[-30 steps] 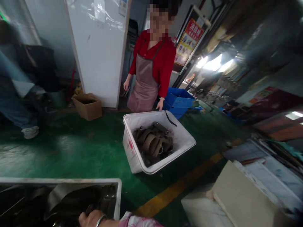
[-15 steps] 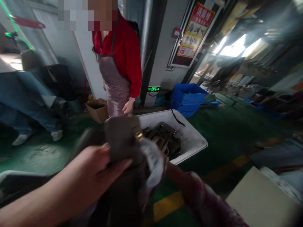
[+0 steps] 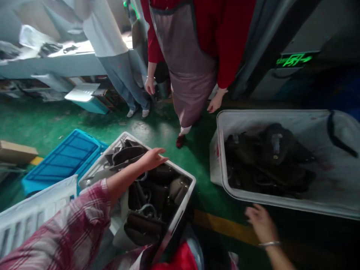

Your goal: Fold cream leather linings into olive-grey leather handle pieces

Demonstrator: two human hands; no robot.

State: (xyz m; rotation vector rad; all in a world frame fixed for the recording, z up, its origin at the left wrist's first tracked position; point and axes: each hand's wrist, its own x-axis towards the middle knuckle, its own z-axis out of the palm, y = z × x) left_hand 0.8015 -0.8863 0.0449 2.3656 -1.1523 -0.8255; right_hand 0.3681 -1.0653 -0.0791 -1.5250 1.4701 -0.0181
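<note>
My left hand (image 3: 152, 159) reaches out over a white crate (image 3: 184, 187), palm empty and fingers stretched. Dark grey-brown handbags (image 3: 144, 225) fill this crate, some with their handles showing. Low on the right, my right hand (image 3: 260, 222) hangs open with nothing in it, a bracelet round the wrist. It is just below the near rim of a larger white bin (image 3: 219, 150). Inside that bin lies a heap of dark bags (image 3: 270, 161), too dim to tell apart, and a black strap (image 3: 337, 135) hangs over its far wall.
A co-worker in a red top and grey apron (image 3: 188, 63) stands between the two containers. Behind, a person in a white shirt (image 3: 105, 30) is beside a long workbench (image 3: 50, 67). A blue crate (image 3: 64, 157) and a cardboard box (image 3: 17, 152) sit at the left.
The dark handbag that was in my hands is out of them. My hands have moved apart, and the view has turned left and down, bringing the crate of bags into sight.
</note>
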